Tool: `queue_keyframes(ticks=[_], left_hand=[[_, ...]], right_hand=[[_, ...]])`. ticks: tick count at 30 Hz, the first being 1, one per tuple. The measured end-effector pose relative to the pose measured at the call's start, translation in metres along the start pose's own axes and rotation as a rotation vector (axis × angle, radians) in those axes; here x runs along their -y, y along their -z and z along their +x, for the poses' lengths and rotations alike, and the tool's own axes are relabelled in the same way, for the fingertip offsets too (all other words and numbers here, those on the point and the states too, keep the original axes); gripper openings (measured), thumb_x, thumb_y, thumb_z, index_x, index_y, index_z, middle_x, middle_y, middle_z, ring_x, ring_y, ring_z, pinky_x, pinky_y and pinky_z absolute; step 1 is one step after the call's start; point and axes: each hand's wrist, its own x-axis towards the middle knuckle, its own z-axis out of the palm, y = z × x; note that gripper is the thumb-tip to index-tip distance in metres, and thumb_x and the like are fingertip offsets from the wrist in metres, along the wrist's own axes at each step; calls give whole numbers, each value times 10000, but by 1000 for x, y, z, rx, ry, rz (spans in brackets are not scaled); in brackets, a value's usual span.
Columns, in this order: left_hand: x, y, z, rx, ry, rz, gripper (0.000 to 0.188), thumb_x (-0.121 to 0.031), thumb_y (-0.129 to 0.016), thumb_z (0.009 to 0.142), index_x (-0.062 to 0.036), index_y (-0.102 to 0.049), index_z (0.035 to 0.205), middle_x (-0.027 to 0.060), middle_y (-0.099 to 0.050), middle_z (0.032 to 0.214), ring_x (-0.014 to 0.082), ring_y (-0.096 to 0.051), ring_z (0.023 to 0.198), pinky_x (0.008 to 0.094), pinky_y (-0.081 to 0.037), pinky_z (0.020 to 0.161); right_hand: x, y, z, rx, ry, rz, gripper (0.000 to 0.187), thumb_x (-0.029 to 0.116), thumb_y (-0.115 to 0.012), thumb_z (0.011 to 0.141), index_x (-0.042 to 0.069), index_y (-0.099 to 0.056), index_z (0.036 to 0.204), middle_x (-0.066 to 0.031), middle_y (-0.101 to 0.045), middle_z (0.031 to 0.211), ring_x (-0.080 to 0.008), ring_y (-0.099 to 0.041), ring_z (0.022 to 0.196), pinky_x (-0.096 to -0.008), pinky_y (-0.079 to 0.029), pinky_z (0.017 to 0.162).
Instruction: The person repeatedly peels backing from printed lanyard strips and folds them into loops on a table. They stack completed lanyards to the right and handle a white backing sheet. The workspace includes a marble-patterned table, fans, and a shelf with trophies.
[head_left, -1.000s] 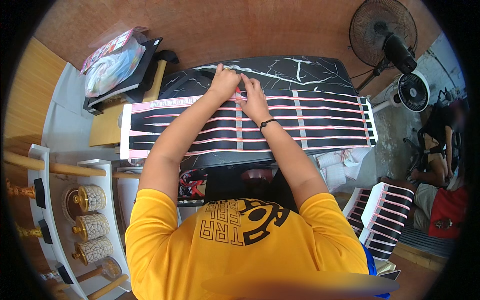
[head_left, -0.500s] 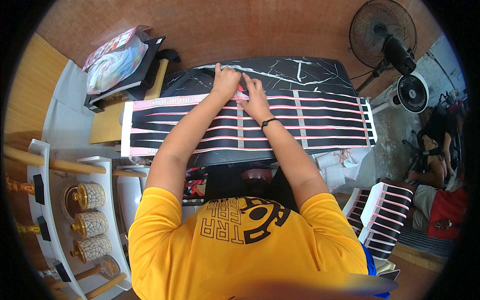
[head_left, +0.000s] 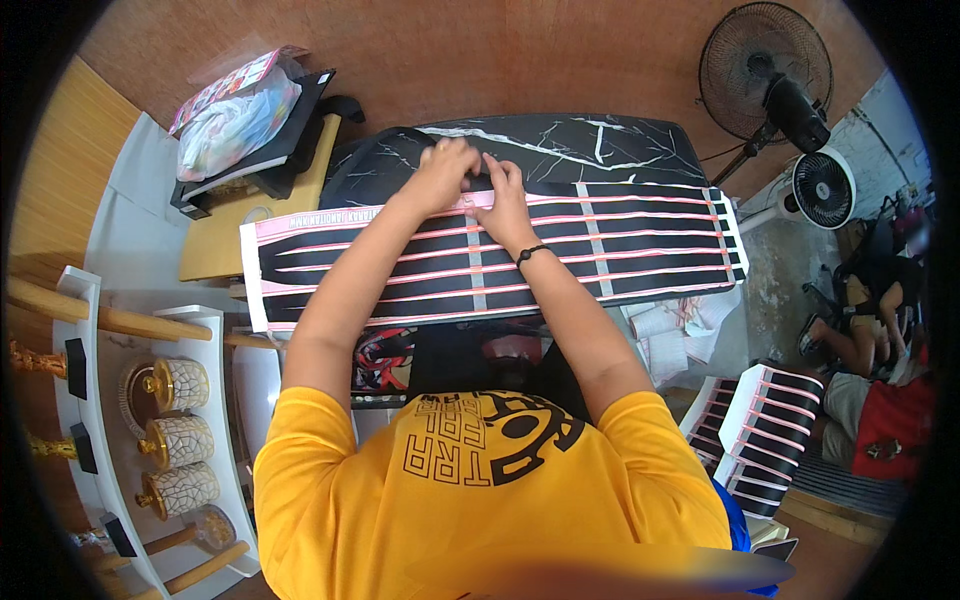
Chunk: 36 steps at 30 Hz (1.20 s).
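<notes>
A long sheet of black strips with pink and white edges (head_left: 655, 228) lies across the dark table, crossed by grey bands. At its far edge, left of the middle, my left hand (head_left: 445, 178) is closed with curled fingers, slightly blurred. Whatever it grips is hidden. Close beside it, my right hand (head_left: 507, 205) rests on the sheet, thumb and fingers stretched apart, a dark bracelet (head_left: 535, 253) on the wrist. Part of a pink strip shows between the hands. Beyond the left hand, a dark band (head_left: 365, 160) curves over the tabletop.
The black marble-patterned table (head_left: 570, 150) stands against a wooden wall. A bagged bundle (head_left: 240, 125) sits at the far left, a white shelf with gold-lidded jars (head_left: 182, 440) nearer. Two fans (head_left: 765, 75) stand far right. More striped sheets (head_left: 770, 430) lie at right, near another person (head_left: 870, 310).
The sheet's left end has swung slightly toward me. My left hand has moved a little left and away. A small red thing between my hands no longer shows.
</notes>
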Motion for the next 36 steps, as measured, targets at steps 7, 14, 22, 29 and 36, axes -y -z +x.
queue_keyframes(ticks=[7,14,22,29,36], left_hand=[[-22,-22,-46,-157,152,-14,42,-92,-679,790,-84,-720,791,97,-659,948,310,-610,985,448,-466,839],[-38,-22,-67,-278,160,-10,26,-81,-683,781,-78,-704,766,82,-656,869,286,-612,918,439,-458,789],[-70,4,-107,-371,224,-50,38,-54,-696,762,-66,-663,749,86,-601,804,296,-593,855,443,-432,755],[-82,15,-132,-416,357,-129,66,-82,-705,805,-32,-667,786,126,-628,806,342,-623,800,454,-458,731],[-78,3,-118,-456,486,-209,63,-119,-680,845,-59,-667,829,111,-637,844,333,-624,846,463,-460,752]], right_hand=[[-20,9,10,279,-100,230,588,-25,-856,569,106,-600,1082,-159,-466,1279,-369,-501,1212,-428,-477,977],[-15,0,8,166,30,6,478,-30,-849,607,98,-579,980,-164,-467,1317,-376,-526,1198,-392,-480,976],[-20,-2,9,136,6,38,418,-28,-842,616,79,-585,929,-194,-490,1297,-411,-524,1180,-438,-456,989],[-18,-3,7,127,21,178,190,39,-775,731,73,-676,890,-197,-533,1271,-388,-546,1149,-429,-456,976],[8,37,-17,317,247,-126,171,257,-740,814,121,-736,917,-88,-587,1254,-294,-515,1152,-451,-378,990]])
